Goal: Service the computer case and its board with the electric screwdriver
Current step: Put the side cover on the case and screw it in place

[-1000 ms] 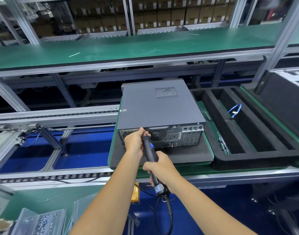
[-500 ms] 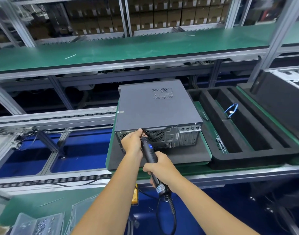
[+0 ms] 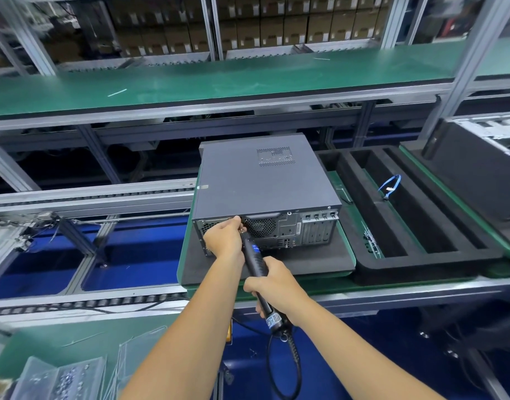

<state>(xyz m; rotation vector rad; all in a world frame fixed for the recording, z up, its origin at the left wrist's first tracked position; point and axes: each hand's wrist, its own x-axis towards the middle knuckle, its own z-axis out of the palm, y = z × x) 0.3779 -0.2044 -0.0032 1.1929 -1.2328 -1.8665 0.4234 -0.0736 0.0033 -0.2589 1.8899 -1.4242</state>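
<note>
Reaching forward with both bare arms, I have my right hand (image 3: 272, 287) wrapped round the lower barrel of the electric screwdriver (image 3: 256, 265), fingers curled tight about its black body, the tool slanting up and away from me toward the rear panel of the computer case (image 3: 265, 180). My left hand (image 3: 223, 241) sits just ahead of it at the tool's tip, fingertips pinched together against the upper edge of the panel beside the round fan grille (image 3: 261, 226); whether they pinch the bit or a screw I cannot tell. The case lies flat on a dark foam pad (image 3: 320, 255) on the green bench, its back facing me. Just to its right sits a black foam tray (image 3: 415, 226) with long slots, a blue cable (image 3: 391, 183) lying in one. The screwdriver's coiled cord (image 3: 291, 359) hangs below my right wrist.
</note>
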